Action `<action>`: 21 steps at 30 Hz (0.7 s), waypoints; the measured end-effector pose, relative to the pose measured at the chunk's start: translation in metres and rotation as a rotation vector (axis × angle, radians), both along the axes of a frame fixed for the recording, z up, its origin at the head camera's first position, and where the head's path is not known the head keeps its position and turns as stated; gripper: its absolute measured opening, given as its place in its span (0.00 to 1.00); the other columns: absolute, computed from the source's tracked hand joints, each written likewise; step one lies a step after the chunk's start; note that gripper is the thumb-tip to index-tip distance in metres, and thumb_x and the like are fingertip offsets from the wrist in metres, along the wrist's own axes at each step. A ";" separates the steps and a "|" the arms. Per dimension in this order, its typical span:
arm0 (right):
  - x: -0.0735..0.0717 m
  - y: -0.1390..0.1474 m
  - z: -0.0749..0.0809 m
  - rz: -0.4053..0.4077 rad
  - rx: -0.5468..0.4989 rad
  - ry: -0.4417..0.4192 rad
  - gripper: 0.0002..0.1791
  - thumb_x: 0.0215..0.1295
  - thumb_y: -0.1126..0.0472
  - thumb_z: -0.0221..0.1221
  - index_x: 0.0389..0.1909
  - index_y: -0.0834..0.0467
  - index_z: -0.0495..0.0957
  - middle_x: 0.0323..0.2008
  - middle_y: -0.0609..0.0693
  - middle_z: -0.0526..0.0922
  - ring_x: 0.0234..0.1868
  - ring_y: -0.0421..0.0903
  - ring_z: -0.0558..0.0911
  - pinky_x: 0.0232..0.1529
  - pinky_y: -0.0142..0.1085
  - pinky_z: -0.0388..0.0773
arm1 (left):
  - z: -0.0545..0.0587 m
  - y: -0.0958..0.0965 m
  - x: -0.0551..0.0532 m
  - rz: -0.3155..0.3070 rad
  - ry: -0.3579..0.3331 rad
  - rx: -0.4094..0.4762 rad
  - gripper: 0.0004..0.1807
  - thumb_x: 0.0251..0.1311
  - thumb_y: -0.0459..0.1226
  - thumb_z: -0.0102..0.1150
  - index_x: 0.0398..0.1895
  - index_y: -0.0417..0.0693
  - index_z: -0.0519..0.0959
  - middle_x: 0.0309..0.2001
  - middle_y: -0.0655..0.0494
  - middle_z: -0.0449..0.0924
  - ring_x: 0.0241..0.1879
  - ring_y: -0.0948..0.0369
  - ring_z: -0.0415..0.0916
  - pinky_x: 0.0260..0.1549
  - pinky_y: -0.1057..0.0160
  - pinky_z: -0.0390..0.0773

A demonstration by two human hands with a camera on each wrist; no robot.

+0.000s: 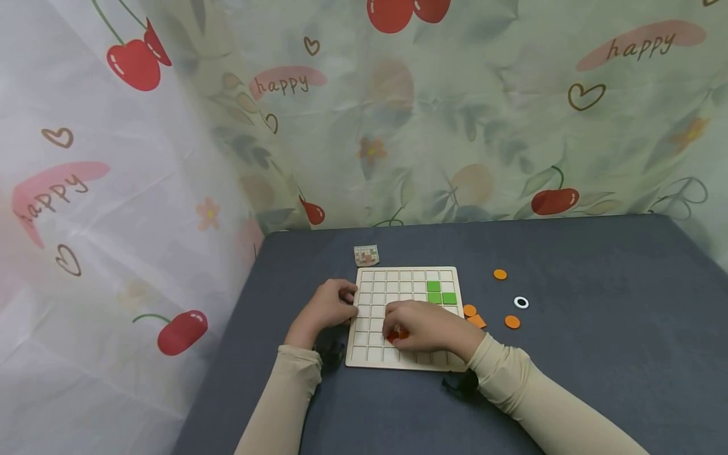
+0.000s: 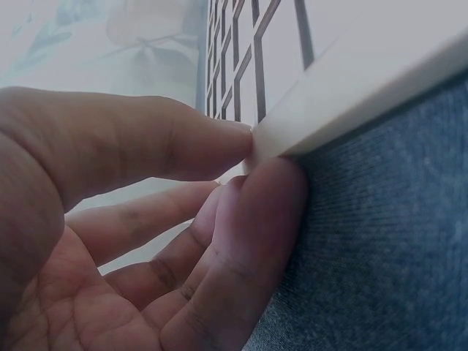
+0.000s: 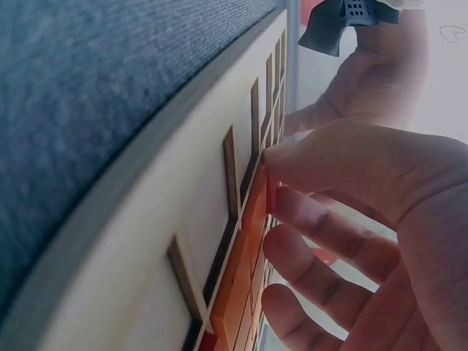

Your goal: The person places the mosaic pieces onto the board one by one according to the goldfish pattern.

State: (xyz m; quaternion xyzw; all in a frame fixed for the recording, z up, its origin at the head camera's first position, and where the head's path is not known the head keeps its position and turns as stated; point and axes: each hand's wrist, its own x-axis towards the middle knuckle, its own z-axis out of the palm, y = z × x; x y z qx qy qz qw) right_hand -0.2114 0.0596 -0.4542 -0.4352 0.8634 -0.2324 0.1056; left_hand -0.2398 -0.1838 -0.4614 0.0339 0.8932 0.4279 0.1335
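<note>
A pale wooden grid board [image 1: 372, 363] lies flat on the table. My left hand [image 1: 327, 308] pinches its left edge between thumb and forefinger, seen close up in the left wrist view. Over the board's lower middle, my right hand [image 1: 423, 325] holds a small red tile [image 3: 272, 191] between thumb and forefinger, down at the grid. Orange tiles [image 3: 232, 281] sit in cells close by, with a bit of another red tile [image 3: 209, 342] at the bottom of the right wrist view. Three green tiles [image 1: 434, 297] fill cells at the upper right. The right hand hides some cells.
Right of the board lie orange discs [image 1: 512, 322], an orange angular piece [image 1: 476, 321] touching its edge, and a white ring with a dark centre [image 1: 521, 303]. A small patterned card [image 1: 366, 255] rests behind the board. Printed curtains [image 1: 432, 126] stand behind the dark table [image 1: 591, 354].
</note>
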 end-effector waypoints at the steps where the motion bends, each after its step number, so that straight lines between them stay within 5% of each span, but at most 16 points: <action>1: 0.000 0.000 0.000 0.004 0.001 0.001 0.06 0.65 0.64 0.69 0.40 0.51 0.90 0.39 0.43 0.83 0.35 0.36 0.79 0.39 0.31 0.79 | 0.000 0.000 0.000 -0.002 0.001 -0.001 0.29 0.59 0.26 0.66 0.66 0.37 0.80 0.44 0.43 0.80 0.31 0.56 0.81 0.29 0.59 0.87; 21: 0.004 0.016 0.002 -0.024 -0.023 0.034 0.06 0.68 0.63 0.67 0.41 0.50 0.90 0.39 0.43 0.83 0.33 0.37 0.76 0.36 0.30 0.77 | 0.002 0.002 0.001 0.000 -0.005 -0.003 0.29 0.59 0.26 0.67 0.66 0.36 0.79 0.45 0.43 0.80 0.32 0.56 0.81 0.30 0.59 0.88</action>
